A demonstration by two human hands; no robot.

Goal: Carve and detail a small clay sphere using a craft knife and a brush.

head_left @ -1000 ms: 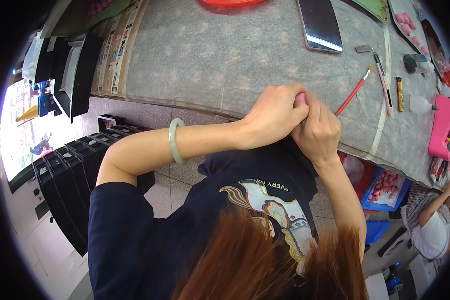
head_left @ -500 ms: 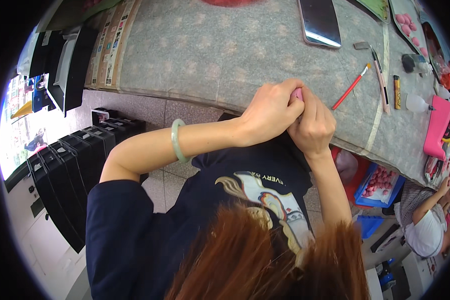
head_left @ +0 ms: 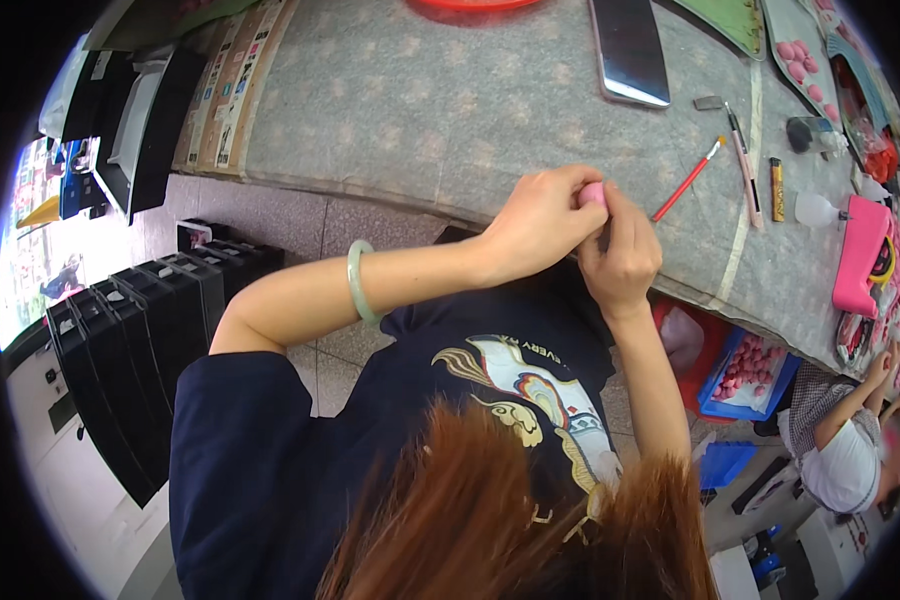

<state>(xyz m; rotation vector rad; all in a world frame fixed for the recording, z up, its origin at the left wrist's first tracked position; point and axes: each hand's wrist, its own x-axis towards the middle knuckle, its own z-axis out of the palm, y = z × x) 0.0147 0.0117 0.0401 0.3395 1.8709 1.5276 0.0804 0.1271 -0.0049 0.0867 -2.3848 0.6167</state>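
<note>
A small, smooth pink rounded piece [head_left: 592, 194] sits between my two hands at the table's near edge. My left hand [head_left: 538, 225] is closed on it, thumb and forefinger pinching its side. My right hand [head_left: 623, 250] is curled, with its fingertips against the piece from the other side. Fingers hide the lower part of the piece, so its full shape does not show. Right of my hands lies a red-handled brush [head_left: 688, 182] on the grey cloth-covered table [head_left: 390, 120].
A phone [head_left: 628, 50] lies beyond my hands. To the right are a slim pale tool [head_left: 745, 170], a yellow tube [head_left: 777, 190], a white squeeze bottle [head_left: 815, 209] and a pink tape dispenser [head_left: 863, 260]. Below stands a blue crate [head_left: 715, 392] of pink pieces; another person [head_left: 840, 460] works beyond.
My right hand's fingers have opened slightly from around the pink piece, which shows more now. The whole view has shifted a little, with the tabletop things appearing lower and further left.
</note>
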